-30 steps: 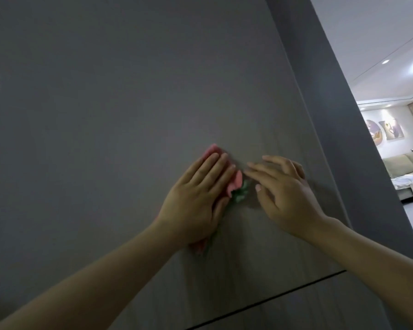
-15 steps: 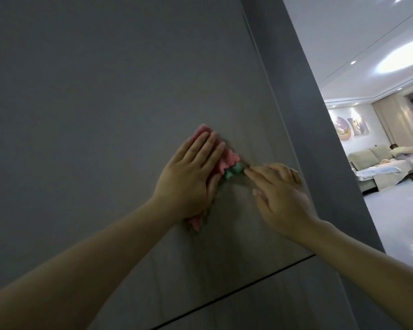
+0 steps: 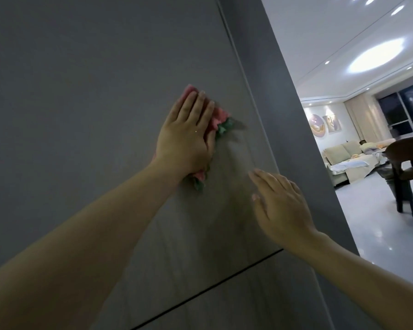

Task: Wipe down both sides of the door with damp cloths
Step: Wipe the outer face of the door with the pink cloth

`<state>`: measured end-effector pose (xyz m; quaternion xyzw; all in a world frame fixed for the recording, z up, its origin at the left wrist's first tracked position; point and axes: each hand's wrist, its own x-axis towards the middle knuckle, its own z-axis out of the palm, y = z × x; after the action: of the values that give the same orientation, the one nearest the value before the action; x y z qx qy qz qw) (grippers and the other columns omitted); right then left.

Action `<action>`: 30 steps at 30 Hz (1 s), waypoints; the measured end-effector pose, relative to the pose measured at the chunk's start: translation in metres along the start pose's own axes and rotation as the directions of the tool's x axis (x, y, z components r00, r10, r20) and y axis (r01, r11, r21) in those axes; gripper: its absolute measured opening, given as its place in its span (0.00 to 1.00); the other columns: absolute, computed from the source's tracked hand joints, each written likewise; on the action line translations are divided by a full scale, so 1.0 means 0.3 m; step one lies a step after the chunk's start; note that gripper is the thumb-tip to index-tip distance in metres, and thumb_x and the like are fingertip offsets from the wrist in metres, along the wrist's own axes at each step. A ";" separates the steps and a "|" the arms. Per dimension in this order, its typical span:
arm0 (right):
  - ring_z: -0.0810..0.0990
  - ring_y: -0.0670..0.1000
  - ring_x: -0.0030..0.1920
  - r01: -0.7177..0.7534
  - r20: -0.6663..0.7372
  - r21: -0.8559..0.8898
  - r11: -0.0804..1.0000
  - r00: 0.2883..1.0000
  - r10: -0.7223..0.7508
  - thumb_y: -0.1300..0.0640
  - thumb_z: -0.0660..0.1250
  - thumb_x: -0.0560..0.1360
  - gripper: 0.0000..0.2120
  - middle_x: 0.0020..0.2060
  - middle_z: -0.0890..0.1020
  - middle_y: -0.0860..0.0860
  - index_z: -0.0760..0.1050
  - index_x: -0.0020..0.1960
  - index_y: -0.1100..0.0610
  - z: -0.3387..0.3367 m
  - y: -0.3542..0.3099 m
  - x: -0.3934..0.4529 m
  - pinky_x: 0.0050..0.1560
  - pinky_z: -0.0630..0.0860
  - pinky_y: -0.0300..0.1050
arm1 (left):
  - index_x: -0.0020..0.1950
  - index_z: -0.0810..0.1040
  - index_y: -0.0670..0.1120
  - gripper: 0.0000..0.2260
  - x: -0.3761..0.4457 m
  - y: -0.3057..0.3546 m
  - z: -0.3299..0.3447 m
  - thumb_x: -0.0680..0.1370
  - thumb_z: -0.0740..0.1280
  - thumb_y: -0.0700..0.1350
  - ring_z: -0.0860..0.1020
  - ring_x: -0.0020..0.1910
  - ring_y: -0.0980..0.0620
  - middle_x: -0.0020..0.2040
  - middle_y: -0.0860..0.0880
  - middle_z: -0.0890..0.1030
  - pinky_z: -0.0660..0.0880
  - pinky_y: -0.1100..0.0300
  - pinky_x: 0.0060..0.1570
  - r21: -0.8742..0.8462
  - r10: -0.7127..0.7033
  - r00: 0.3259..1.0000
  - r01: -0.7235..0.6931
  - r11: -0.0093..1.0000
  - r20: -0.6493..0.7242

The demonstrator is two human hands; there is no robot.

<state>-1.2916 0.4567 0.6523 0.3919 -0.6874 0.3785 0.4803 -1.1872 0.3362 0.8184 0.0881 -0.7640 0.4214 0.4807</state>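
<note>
Head view: grey door [image 3: 86,96] fills the frame from 12 through 9 o'clock, seen at a steep tilt. Thin dark groove [image 3: 208,291] runs across the panel at about 6 o'clock.

Left hand [image 3: 186,136] sits just above frame centre, palm flat on the door, fingers straight and together, pressing a pink cloth [image 3: 218,115] against the surface. Cloth mostly hidden under the palm; pink edges show past the fingertips at 12 and on the 3 o'clock side of the hand. Green bit of fabric [image 3: 224,128] sticks out beside the pink; more pink and green show below the heel of the hand at 6. Cannot tell whether that is one cloth or two.

Right hand [image 3: 281,206] is at 4 o'clock from the left hand, apart from the cloth, fingers extended and loosely spread, holding nothing. Fingertips close to the door near its edge; contact cannot be confirmed.

Dark door edge or frame [image 3: 296,139] runs down at 3 o'clock. Beyond it, at 3 to 4 o'clock: lit room, pale sofa [image 3: 343,160], dark chair [image 3: 408,163], glossy floor [image 3: 379,234], round ceiling light [image 3: 377,55].
</note>
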 end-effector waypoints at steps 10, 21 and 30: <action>0.66 0.49 0.70 0.038 0.060 0.104 0.994 0.997 -0.045 0.54 0.55 0.76 0.24 0.70 0.69 0.50 0.65 0.72 0.56 -0.024 0.069 -0.047 0.70 0.56 0.44 | 0.78 0.46 0.47 0.28 -0.037 0.138 0.059 0.80 0.39 0.57 0.42 0.78 0.47 0.79 0.46 0.47 0.42 0.51 0.75 0.059 0.249 0.966 -0.253 0.966 0.076; 0.64 0.50 0.71 -0.156 0.090 0.328 0.932 0.987 0.134 0.64 0.58 0.79 0.21 0.70 0.68 0.53 0.65 0.72 0.60 0.003 0.120 -0.162 0.70 0.61 0.43 | 0.78 0.44 0.48 0.28 -0.147 0.211 0.077 0.80 0.36 0.58 0.40 0.77 0.48 0.78 0.47 0.44 0.41 0.50 0.75 0.013 0.423 0.893 -0.430 0.903 0.155; 0.63 0.45 0.70 -0.178 0.175 0.340 0.923 0.977 0.124 0.64 0.57 0.79 0.20 0.71 0.67 0.52 0.65 0.71 0.61 -0.013 0.139 -0.186 0.69 0.57 0.36 | 0.76 0.41 0.46 0.26 -0.137 0.333 0.096 0.82 0.38 0.57 0.37 0.76 0.47 0.78 0.46 0.41 0.39 0.49 0.75 -0.012 0.302 0.946 -0.303 0.953 0.121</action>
<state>-1.3147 0.4870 0.5938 0.4452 -0.6704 0.5012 0.3181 -1.2387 0.3669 0.7240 -0.0028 -0.7949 0.4865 0.3626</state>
